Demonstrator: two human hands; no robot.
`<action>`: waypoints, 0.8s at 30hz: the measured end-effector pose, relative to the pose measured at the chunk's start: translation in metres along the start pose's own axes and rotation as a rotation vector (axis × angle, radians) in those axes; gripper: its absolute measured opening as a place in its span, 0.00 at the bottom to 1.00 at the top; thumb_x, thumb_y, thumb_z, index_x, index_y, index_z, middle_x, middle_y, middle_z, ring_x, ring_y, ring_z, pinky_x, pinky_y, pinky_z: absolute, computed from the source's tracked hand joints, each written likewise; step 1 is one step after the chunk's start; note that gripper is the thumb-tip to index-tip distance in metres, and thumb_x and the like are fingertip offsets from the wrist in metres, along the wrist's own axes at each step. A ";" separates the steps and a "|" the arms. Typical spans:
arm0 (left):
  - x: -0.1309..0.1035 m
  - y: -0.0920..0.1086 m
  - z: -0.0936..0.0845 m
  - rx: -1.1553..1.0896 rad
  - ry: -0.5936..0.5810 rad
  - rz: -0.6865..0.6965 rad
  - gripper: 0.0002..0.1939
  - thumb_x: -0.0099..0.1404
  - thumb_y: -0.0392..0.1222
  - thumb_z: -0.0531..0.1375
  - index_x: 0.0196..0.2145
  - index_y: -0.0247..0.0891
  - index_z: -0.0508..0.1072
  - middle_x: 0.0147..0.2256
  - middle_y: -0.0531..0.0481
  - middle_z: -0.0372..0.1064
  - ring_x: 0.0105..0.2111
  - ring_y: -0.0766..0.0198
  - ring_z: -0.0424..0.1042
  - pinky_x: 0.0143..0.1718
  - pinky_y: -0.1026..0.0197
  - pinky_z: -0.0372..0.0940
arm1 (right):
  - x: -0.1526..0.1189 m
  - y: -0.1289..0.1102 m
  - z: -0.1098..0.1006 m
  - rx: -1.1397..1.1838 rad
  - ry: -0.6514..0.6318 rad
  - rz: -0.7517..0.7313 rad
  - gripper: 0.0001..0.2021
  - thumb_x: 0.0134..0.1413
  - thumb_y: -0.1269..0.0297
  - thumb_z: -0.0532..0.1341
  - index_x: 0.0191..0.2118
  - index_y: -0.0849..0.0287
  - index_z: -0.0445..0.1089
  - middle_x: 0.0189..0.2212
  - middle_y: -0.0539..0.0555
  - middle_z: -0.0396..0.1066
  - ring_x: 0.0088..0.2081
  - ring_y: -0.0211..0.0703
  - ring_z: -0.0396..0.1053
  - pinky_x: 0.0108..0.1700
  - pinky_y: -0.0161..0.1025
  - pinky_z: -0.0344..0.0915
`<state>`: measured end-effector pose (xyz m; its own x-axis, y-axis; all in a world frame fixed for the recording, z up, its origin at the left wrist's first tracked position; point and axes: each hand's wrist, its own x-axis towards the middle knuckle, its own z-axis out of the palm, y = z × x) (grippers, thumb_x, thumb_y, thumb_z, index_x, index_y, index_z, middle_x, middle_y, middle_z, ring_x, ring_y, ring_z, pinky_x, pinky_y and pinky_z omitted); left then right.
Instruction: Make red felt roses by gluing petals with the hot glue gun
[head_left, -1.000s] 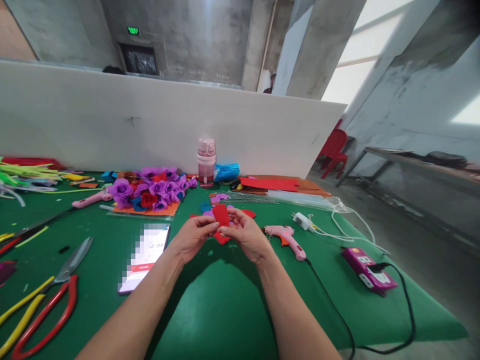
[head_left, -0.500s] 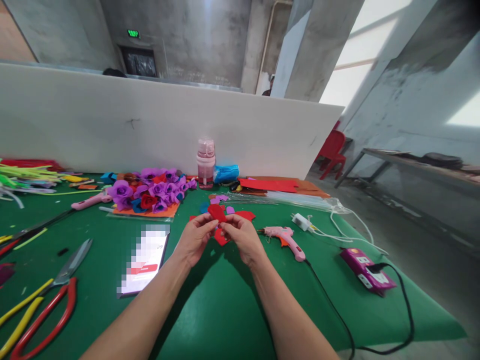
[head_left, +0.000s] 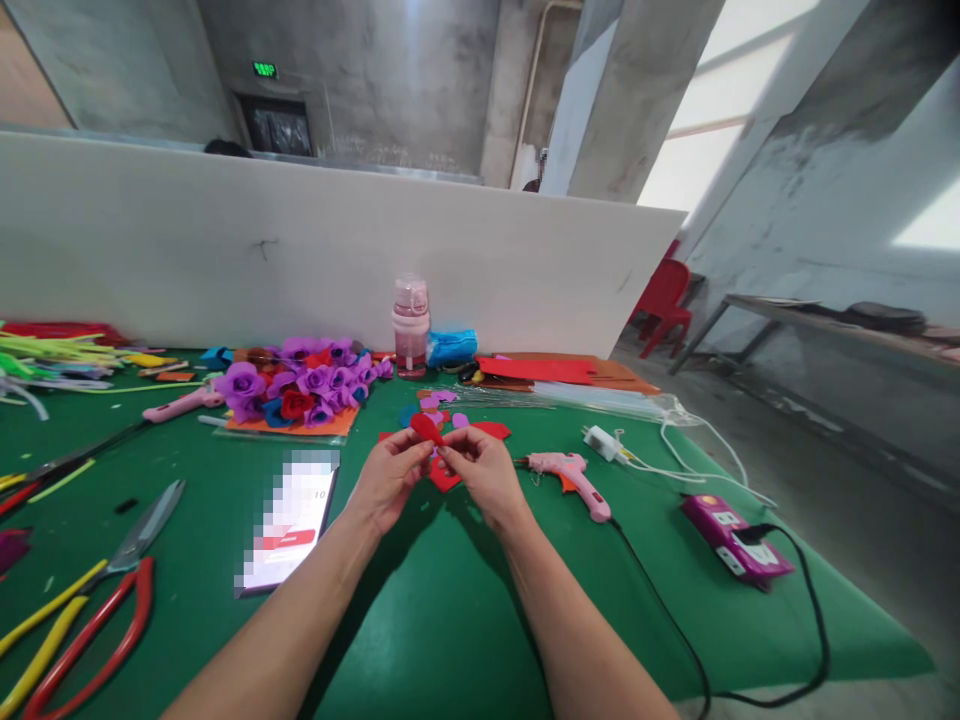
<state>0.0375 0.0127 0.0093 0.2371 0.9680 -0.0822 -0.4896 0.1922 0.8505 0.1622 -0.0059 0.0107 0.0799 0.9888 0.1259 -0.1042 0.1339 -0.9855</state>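
Note:
A small red petal (head_left: 426, 429) is pinched between both my hands above the green table. My left hand (head_left: 392, 474) grips its left side with thumb and fingertips, and my right hand (head_left: 480, 470) grips its lower right edge. The petal looks narrow and folded or curled; its material could be paper or felt. Beneath and behind my fingers lie red cut pieces (head_left: 444, 476), partly hidden by my hands. Small purple pieces (head_left: 460, 421) are scattered just beyond. A pink glue gun (head_left: 568, 476) lies to the right of my right hand.
At left are a phone (head_left: 292, 525), large scissors (head_left: 127, 560) and a bunch of purple and red flowers (head_left: 315, 380). A pink bottle (head_left: 411, 330) stands before a white panel (head_left: 300, 230). At right lie a white charger (head_left: 606, 443) and a purple power box (head_left: 731, 540) with a black cord.
Between my fingers the red petal has turned from broad and upright to narrower and tilted to the left. Both hands stay in nearly the same place.

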 end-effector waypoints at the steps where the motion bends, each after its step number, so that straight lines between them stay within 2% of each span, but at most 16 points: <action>1: 0.000 0.000 0.000 0.007 0.005 -0.002 0.12 0.43 0.35 0.67 0.29 0.33 0.74 0.27 0.52 0.70 0.26 0.71 0.66 0.28 0.67 0.61 | 0.000 0.001 0.000 -0.032 0.003 -0.020 0.05 0.40 0.64 0.63 0.27 0.59 0.69 0.19 0.47 0.68 0.21 0.35 0.64 0.24 0.33 0.60; 7: -0.001 0.002 0.003 0.059 0.056 0.027 0.08 0.42 0.32 0.65 0.25 0.33 0.73 0.23 0.54 0.68 0.23 0.72 0.63 0.26 0.66 0.58 | -0.001 0.003 0.002 -0.181 0.033 -0.087 0.04 0.43 0.65 0.60 0.28 0.58 0.70 0.20 0.48 0.68 0.21 0.35 0.64 0.25 0.33 0.60; 13: -0.002 0.003 0.006 0.079 0.089 0.029 0.09 0.43 0.35 0.66 0.25 0.34 0.73 0.24 0.54 0.70 0.24 0.72 0.65 0.28 0.67 0.59 | 0.000 0.002 0.003 0.010 0.016 0.026 0.11 0.39 0.64 0.63 0.32 0.58 0.65 0.21 0.46 0.68 0.22 0.35 0.68 0.23 0.31 0.61; 16: -0.003 0.007 0.003 0.082 0.023 0.007 0.12 0.44 0.38 0.68 0.30 0.34 0.75 0.29 0.52 0.72 0.26 0.72 0.67 0.30 0.68 0.60 | 0.000 -0.003 -0.001 0.111 0.010 0.089 0.16 0.37 0.65 0.66 0.35 0.58 0.63 0.21 0.45 0.69 0.22 0.34 0.67 0.23 0.30 0.61; 19: -0.002 0.011 -0.001 0.080 -0.053 -0.023 0.15 0.46 0.38 0.68 0.34 0.33 0.75 0.32 0.48 0.74 0.28 0.70 0.69 0.32 0.67 0.62 | -0.001 -0.008 -0.004 0.236 -0.053 0.147 0.19 0.36 0.64 0.68 0.36 0.58 0.63 0.20 0.45 0.69 0.21 0.32 0.67 0.23 0.29 0.60; 24: -0.003 0.015 -0.004 0.054 -0.183 -0.074 0.11 0.49 0.37 0.66 0.32 0.32 0.75 0.29 0.47 0.73 0.26 0.68 0.70 0.32 0.65 0.63 | -0.003 -0.007 -0.006 0.371 -0.172 0.220 0.21 0.36 0.63 0.69 0.38 0.58 0.62 0.19 0.45 0.69 0.18 0.31 0.64 0.21 0.28 0.57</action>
<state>0.0263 0.0131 0.0201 0.4219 0.9050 -0.0543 -0.4205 0.2484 0.8726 0.1686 -0.0100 0.0162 -0.1458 0.9888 -0.0333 -0.4506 -0.0964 -0.8875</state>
